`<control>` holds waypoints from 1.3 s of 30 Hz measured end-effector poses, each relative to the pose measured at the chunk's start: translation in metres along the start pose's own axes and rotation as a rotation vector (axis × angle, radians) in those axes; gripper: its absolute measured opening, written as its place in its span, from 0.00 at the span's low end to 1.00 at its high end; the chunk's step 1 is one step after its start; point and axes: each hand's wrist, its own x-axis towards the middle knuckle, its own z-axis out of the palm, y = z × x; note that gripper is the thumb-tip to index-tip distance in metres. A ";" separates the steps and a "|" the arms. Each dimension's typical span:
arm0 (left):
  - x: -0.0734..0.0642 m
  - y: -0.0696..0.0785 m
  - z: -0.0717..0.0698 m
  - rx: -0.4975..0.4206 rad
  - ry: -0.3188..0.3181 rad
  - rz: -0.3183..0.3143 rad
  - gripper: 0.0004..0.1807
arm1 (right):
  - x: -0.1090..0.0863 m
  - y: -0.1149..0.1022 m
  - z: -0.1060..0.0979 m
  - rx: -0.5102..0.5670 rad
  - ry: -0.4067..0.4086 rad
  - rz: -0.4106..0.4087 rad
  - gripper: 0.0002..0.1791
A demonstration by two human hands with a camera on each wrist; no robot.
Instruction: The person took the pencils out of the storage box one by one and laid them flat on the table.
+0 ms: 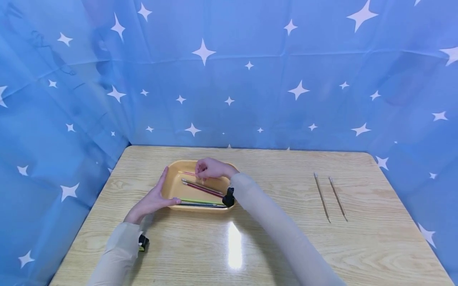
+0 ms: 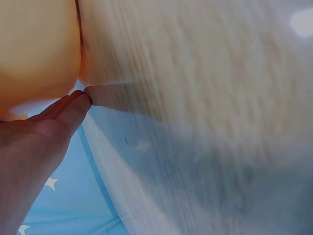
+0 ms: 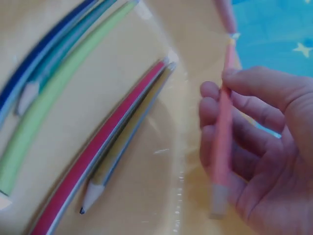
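A yellow-orange plastic tray (image 1: 174, 186) with raised walls sits on the table, holding several pencils. My left hand (image 1: 152, 201) rests at the tray's left end, its thumb at the near rim and its fingers stretched along the left wall. Over the tray's far side, my right hand (image 1: 214, 168) pinches a pink pencil (image 3: 223, 137) between thumb and fingers. Nearby inside lie a red pencil (image 3: 105, 142) and a gold pencil (image 3: 129, 129), side by side. Close to the near wall are a light green pencil (image 3: 54, 103), a teal pencil (image 3: 66, 51) and a dark blue pencil (image 3: 36, 54).
Two gold pencils lie apart on the right of the wooden table (image 1: 279, 190), the left one (image 1: 322, 196) roughly parallel to the right one (image 1: 338, 198). A blue curtain (image 1: 250, 99) with white stars hangs behind the table and along its sides.
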 end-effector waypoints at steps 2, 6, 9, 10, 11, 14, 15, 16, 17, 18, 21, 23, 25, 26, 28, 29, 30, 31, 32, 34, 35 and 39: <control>-0.001 0.001 -0.001 0.014 0.006 -0.003 0.67 | -0.002 -0.005 -0.002 0.016 0.018 -0.019 0.04; -0.002 0.003 -0.004 0.035 0.021 -0.006 0.67 | -0.010 -0.015 -0.007 0.059 0.032 -0.013 0.07; -0.002 0.003 -0.005 0.035 0.024 -0.009 0.67 | -0.018 -0.019 -0.011 0.101 0.038 0.006 0.09; -0.003 0.003 -0.005 0.035 0.024 -0.012 0.67 | -0.021 -0.019 -0.011 0.116 0.043 0.014 0.09; -0.003 0.003 -0.005 0.031 0.024 -0.014 0.67 | -0.024 -0.019 -0.012 0.129 0.048 0.018 0.10; -0.002 0.003 -0.003 0.020 0.018 -0.018 0.67 | -0.035 -0.018 -0.014 0.154 0.074 0.025 0.12; -0.002 0.003 -0.003 0.015 0.018 -0.018 0.67 | -0.039 -0.017 -0.015 0.161 0.088 0.021 0.12; -0.002 0.003 -0.002 0.010 0.017 -0.018 0.67 | -0.044 -0.015 -0.015 0.167 0.105 0.015 0.12; -0.002 0.002 -0.001 0.005 0.017 -0.019 0.67 | -0.048 -0.014 -0.016 0.170 0.124 0.006 0.12; -0.002 0.002 -0.001 0.003 0.017 -0.018 0.67 | -0.053 -0.013 -0.017 0.174 0.146 -0.004 0.12; -0.002 0.002 0.001 0.004 0.015 -0.013 0.67 | -0.069 -0.007 -0.020 0.165 0.233 -0.039 0.12; -0.001 0.002 0.001 0.014 0.012 -0.015 0.67 | -0.079 -0.002 -0.022 0.158 0.299 -0.060 0.11; 0.000 0.001 0.002 0.017 0.010 -0.015 0.67 | -0.091 -0.002 -0.025 0.138 0.374 -0.073 0.12; 0.000 0.001 0.002 0.019 0.008 -0.017 0.67 | -0.096 0.001 -0.026 0.124 0.418 -0.071 0.12; 0.001 0.001 0.002 0.021 0.006 -0.023 0.67 | -0.104 0.007 -0.030 0.104 0.505 -0.053 0.11; 0.001 0.001 0.002 0.022 0.007 -0.023 0.66 | -0.108 0.009 -0.032 0.088 0.547 -0.037 0.11; 0.001 0.000 0.001 0.022 0.007 -0.027 0.66 | -0.112 0.013 -0.034 0.076 0.585 -0.022 0.11; 0.001 0.000 0.001 0.026 0.004 -0.026 0.66 | -0.113 0.021 -0.035 0.068 0.621 -0.001 0.11; 0.001 0.001 0.001 0.027 0.005 -0.029 0.66 | -0.117 0.025 -0.037 0.053 0.650 0.020 0.11; 0.001 0.002 0.001 0.023 0.005 -0.032 0.66 | -0.124 0.034 -0.040 0.035 0.690 0.057 0.10; 0.001 0.002 0.001 0.021 0.005 -0.034 0.66 | -0.129 0.039 -0.040 0.024 0.703 0.076 0.10; 0.001 0.004 0.001 0.013 0.003 -0.038 0.66 | -0.148 0.057 -0.042 0.001 0.728 0.137 0.10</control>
